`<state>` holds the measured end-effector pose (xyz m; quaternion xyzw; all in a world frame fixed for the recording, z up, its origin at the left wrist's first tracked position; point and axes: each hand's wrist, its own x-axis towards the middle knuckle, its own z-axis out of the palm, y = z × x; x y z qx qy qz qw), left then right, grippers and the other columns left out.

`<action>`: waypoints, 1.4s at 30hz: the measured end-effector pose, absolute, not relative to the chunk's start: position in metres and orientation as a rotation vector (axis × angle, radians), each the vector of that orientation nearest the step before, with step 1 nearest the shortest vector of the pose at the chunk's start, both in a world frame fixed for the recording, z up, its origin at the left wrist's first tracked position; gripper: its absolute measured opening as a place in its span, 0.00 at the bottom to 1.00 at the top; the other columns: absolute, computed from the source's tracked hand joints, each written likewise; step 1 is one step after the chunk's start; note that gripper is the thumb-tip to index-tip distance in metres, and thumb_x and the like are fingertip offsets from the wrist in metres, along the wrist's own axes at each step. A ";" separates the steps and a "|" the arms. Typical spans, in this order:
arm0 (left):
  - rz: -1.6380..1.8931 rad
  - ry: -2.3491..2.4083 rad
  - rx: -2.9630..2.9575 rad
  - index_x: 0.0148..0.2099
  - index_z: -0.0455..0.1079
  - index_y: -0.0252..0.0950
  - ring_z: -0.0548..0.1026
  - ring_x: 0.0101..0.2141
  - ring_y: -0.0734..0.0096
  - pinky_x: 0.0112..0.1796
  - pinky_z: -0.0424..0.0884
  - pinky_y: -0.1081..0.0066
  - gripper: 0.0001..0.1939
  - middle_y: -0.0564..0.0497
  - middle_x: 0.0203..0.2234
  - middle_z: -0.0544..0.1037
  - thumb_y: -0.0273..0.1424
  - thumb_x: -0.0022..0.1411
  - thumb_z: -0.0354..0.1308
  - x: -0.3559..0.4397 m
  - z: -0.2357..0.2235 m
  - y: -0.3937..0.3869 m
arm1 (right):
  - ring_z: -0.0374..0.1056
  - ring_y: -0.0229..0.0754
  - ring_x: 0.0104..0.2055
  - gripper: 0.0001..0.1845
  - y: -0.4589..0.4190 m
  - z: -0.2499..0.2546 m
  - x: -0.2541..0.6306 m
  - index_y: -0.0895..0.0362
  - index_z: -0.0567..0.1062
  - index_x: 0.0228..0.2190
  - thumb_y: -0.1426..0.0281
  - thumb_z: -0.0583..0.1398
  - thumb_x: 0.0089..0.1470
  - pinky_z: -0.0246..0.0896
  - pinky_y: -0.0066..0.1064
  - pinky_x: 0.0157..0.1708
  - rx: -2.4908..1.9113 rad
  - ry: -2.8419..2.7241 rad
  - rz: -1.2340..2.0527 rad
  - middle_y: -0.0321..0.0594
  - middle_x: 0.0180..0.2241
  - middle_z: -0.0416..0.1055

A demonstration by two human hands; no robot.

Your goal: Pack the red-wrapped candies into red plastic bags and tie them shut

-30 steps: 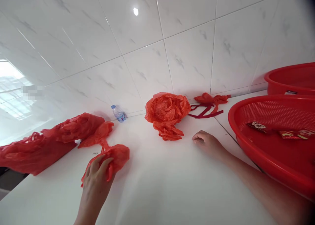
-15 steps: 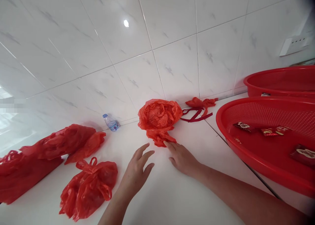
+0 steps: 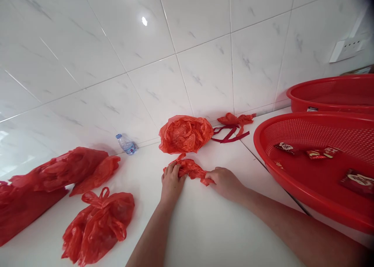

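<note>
Both my hands grip a twisted strip of red plastic bag [image 3: 191, 169] on the white tabletop [image 3: 210, 228]. My left hand [image 3: 172, 181] closes over its left end, and my right hand [image 3: 224, 183] pinches its right end. A thin red fold seems to link it to a crumpled orange-red plastic bag [image 3: 185, 134] just beyond, near the wall. Closer to my left lies a knotted red plastic bag [image 3: 97, 228], apart from both hands.
Further left lie more red plastic bags [image 3: 58, 169]. A small water bottle [image 3: 126, 144] lies against the tiled wall [image 3: 204, 64]. To the right are a red perforated basket [image 3: 292, 134] holding several wrapped packets and a red basin [image 3: 330, 92].
My hands have come together on the red strip, which is now gripped and stretched between them. It has moved nearer me, away from the crumpled bag. The view has shifted slightly.
</note>
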<state>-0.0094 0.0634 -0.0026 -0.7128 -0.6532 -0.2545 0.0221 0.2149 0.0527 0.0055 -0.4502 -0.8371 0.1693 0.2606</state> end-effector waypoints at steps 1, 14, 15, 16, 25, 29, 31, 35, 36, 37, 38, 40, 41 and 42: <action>-0.795 -2.048 -2.163 0.53 0.64 0.44 0.61 0.56 0.56 0.52 0.60 0.52 0.18 0.47 0.56 0.65 0.36 0.59 0.53 -0.013 -0.002 0.063 | 0.65 0.38 0.30 0.12 0.053 0.007 0.219 0.53 0.75 0.26 0.69 0.54 0.57 0.56 0.28 0.32 -1.280 -2.237 0.491 0.35 0.25 0.72; -1.051 -1.861 -1.834 0.61 0.53 0.41 0.48 0.62 0.45 0.54 0.50 0.40 0.31 0.37 0.63 0.51 0.36 0.58 0.56 -0.019 0.004 0.059 | 0.62 0.38 0.33 0.12 0.031 0.003 0.254 0.53 0.73 0.25 0.82 0.55 0.47 0.59 0.28 0.32 -1.191 -2.146 0.288 0.33 0.28 0.69; -1.058 -1.751 -1.883 0.61 0.54 0.40 0.48 0.62 0.46 0.55 0.50 0.42 0.30 0.36 0.63 0.51 0.36 0.59 0.56 -0.014 0.007 0.055 | 0.61 0.39 0.34 0.12 0.029 0.003 0.255 0.53 0.73 0.25 0.82 0.55 0.47 0.59 0.29 0.33 -1.171 -2.154 0.269 0.34 0.29 0.68; -1.048 -1.639 -1.950 0.61 0.54 0.38 0.48 0.62 0.48 0.56 0.51 0.45 0.29 0.36 0.63 0.51 0.36 0.59 0.55 -0.009 0.010 0.051 | 0.60 0.39 0.34 0.12 0.027 0.004 0.256 0.54 0.73 0.26 0.82 0.55 0.47 0.59 0.29 0.34 -1.146 -2.169 0.247 0.35 0.29 0.66; -0.661 -1.576 -2.331 0.61 0.57 0.42 0.62 0.56 0.51 0.55 0.45 0.41 0.23 0.44 0.51 0.72 0.34 0.63 0.51 0.012 0.010 0.043 | 0.60 0.40 0.38 0.09 0.013 0.017 0.249 0.54 0.73 0.28 0.79 0.58 0.45 0.59 0.34 0.41 -0.941 -2.324 0.140 0.38 0.34 0.64; -0.705 -1.759 -2.262 0.45 0.70 0.41 0.72 0.42 0.59 0.53 0.50 0.42 0.12 0.48 0.39 0.77 0.27 0.62 0.50 0.001 0.007 0.047 | 0.61 0.43 0.39 0.09 0.027 0.017 0.262 0.56 0.73 0.28 0.79 0.54 0.51 0.60 0.36 0.40 -1.183 -2.195 -0.005 0.41 0.34 0.65; -0.779 -1.764 -2.235 0.40 0.71 0.40 0.73 0.39 0.61 0.52 0.54 0.47 0.11 0.48 0.35 0.77 0.24 0.60 0.49 -0.002 0.008 0.047 | 0.62 0.47 0.42 0.12 0.037 0.014 0.272 0.57 0.73 0.33 0.80 0.53 0.51 0.60 0.39 0.41 -1.351 -2.084 -0.131 0.45 0.38 0.66; -0.975 -1.763 -2.213 0.39 0.70 0.38 0.71 0.33 0.64 0.38 0.66 0.62 0.09 0.49 0.32 0.75 0.25 0.59 0.49 -0.004 0.009 0.045 | 0.57 0.55 0.53 0.23 0.045 0.011 0.280 0.58 0.68 0.47 0.82 0.52 0.48 0.58 0.47 0.46 -1.441 -1.952 -0.346 0.52 0.51 0.61; -1.036 -1.765 -2.207 0.38 0.69 0.38 0.70 0.32 0.65 0.35 0.66 0.65 0.08 0.49 0.31 0.74 0.26 0.59 0.49 -0.002 0.009 0.044 | 0.57 0.55 0.53 0.24 0.043 0.012 0.278 0.57 0.68 0.47 0.82 0.52 0.48 0.58 0.47 0.47 -1.413 -1.935 -0.360 0.52 0.51 0.60; -1.099 -1.770 -2.197 0.36 0.68 0.38 0.70 0.32 0.66 0.32 0.66 0.68 0.07 0.50 0.30 0.73 0.26 0.58 0.49 -0.001 0.010 0.043 | 0.58 0.55 0.52 0.22 0.039 0.013 0.274 0.57 0.68 0.46 0.81 0.52 0.48 0.58 0.47 0.47 -1.377 -1.922 -0.358 0.51 0.50 0.61; -1.155 -1.773 -2.185 0.35 0.67 0.38 0.69 0.31 0.67 0.31 0.65 0.69 0.06 0.50 0.30 0.72 0.26 0.58 0.49 0.001 0.011 0.041 | 0.59 0.53 0.51 0.20 0.034 0.015 0.269 0.56 0.69 0.45 0.80 0.52 0.49 0.58 0.46 0.47 -1.329 -1.920 -0.344 0.50 0.48 0.62; -1.233 -1.765 -2.184 0.33 0.65 0.39 0.69 0.32 0.68 0.31 0.65 0.70 0.05 0.51 0.30 0.71 0.25 0.57 0.50 0.006 0.011 0.039 | 0.61 0.50 0.47 0.15 0.022 0.019 0.258 0.56 0.69 0.42 0.78 0.53 0.52 0.58 0.44 0.46 -1.210 -1.962 -0.299 0.47 0.44 0.64; -1.256 -1.751 -2.207 0.32 0.64 0.39 0.70 0.32 0.69 0.32 0.66 0.69 0.04 0.51 0.31 0.72 0.25 0.56 0.50 0.009 0.011 0.037 | 0.62 0.48 0.45 0.14 0.016 0.020 0.252 0.56 0.69 0.42 0.77 0.52 0.52 0.59 0.42 0.45 -1.142 -2.001 -0.271 0.46 0.43 0.65; -1.274 -1.735 -2.244 0.31 0.62 0.39 0.70 0.33 0.68 0.34 0.66 0.69 0.04 0.51 0.33 0.73 0.24 0.56 0.50 0.011 0.011 0.035 | 0.62 0.47 0.45 0.14 0.012 0.020 0.247 0.56 0.69 0.42 0.77 0.52 0.53 0.59 0.41 0.46 -1.078 -2.045 -0.239 0.46 0.42 0.66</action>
